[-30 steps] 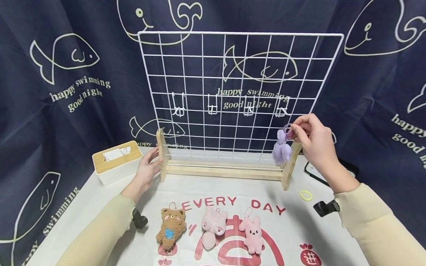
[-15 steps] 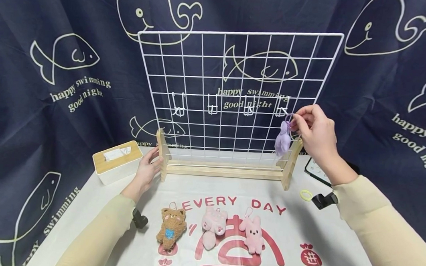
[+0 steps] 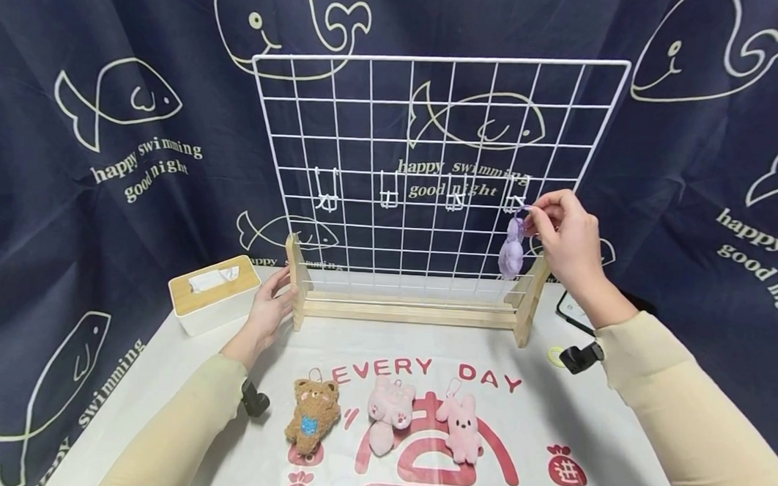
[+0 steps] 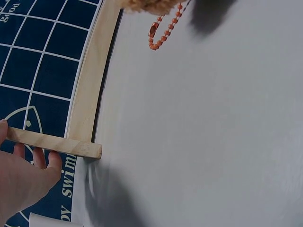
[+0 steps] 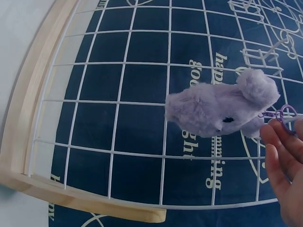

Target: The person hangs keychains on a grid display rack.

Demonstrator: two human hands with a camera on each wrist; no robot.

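Note:
My right hand (image 3: pixel 568 234) pinches the purple cord loop (image 5: pixel 287 118) of a fluffy lilac plush keychain (image 3: pixel 511 257). The plush dangles in front of the white wire grid, its loop right at the rightmost white hook (image 3: pixel 514 203). In the right wrist view the toy (image 5: pixel 203 109) shows a dark eye and a round fluffy ear. On the rack's left side, my left hand (image 3: pixel 272 310) holds the wooden leg (image 3: pixel 299 286); the left wrist view has fingers under that leg (image 4: pixel 57 143) and the thumb over it.
A brown bear plush (image 3: pixel 314 417), a pink plush with a tail (image 3: pixel 391 405) and a pink rabbit plush (image 3: pixel 463 430) lie in front. A tissue box (image 3: pixel 214 296) stands left. At right are a phone (image 3: pixel 573 311), partly hidden, and a yellow ring (image 3: pixel 555 356).
My right hand has risen and then shifted slightly left, bringing the lilac plush's loop up to the rightmost hook. My left hand stays on the wooden leg.

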